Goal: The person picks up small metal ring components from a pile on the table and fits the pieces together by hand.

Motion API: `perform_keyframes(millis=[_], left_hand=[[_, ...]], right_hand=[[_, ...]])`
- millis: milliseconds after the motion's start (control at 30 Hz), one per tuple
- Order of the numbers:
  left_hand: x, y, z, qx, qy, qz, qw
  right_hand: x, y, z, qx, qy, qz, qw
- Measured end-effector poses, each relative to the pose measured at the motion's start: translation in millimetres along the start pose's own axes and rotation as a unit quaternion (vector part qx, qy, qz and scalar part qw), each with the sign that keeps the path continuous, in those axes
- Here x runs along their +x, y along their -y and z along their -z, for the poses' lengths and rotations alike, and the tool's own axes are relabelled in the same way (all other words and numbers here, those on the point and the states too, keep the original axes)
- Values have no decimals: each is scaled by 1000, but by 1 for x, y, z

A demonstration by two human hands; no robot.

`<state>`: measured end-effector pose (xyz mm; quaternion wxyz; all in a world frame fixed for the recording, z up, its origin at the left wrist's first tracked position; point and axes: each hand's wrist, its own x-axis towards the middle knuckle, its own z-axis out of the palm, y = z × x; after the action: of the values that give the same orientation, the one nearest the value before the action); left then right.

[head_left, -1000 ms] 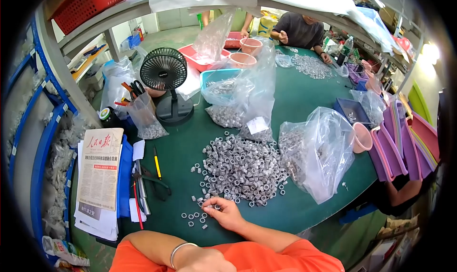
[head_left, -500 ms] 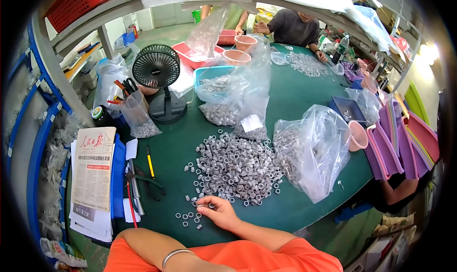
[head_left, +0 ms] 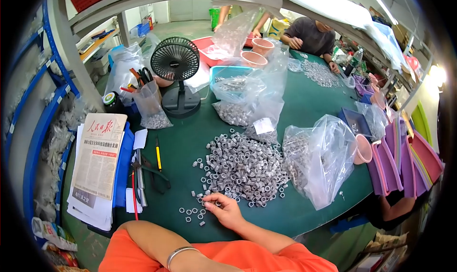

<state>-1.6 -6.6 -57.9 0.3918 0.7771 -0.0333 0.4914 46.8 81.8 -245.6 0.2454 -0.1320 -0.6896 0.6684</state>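
The ring pile (head_left: 245,170) lies on the table (head_left: 309,103), 1 fan (head_left: 175,60) behind left, 1 bag (head_left: 326,160) right.

Left of the green-topped worktable (head_left: 312,103), a blue rack (head_left: 58,58) is seen; beyond the worktable, green floor (head_left: 197,29) is bounded by a pale wall (head_left: 190,9). Above the worktable's far right, a fluorescent tube (head_left: 381,4) is lit.

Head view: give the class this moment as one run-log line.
right hand: fingers between ring pile and loose rings | grip: unclear | left forearm: across bottom of view
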Motion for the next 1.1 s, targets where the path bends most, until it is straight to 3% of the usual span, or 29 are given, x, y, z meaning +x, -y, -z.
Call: perform_keyframes(millis=[67, 100, 167, 267, 533, 600, 1100], left_hand=[[0, 0, -2, -7, 2, 5, 1000], [-2, -1, -5, -10, 2, 7, 1000], [-2, -2, -8, -15, 4, 12, 1000], [-5, -4, -10, -22, 8, 9, 1000], [-12, -10, -14, -43, 4, 13, 999], [-13, -14, -13, -52, 8, 12, 999], [-18, -19, 0, -53, 45, 54, 996]], right_hand=[[-1, 3, -3, 83, -35, -77, 993], [-1, 5, -3, 79, -30, -76, 993], [0, 18, -3, 203, -82, -110, 970], [0, 34, 13, 209, -110, -139, 962], [2, 53, 63, 278, -199, -87, 936], [2, 56, 68, 283, -214, -128, 926], [3, 40, 53, 304, -167, -153, 925]])
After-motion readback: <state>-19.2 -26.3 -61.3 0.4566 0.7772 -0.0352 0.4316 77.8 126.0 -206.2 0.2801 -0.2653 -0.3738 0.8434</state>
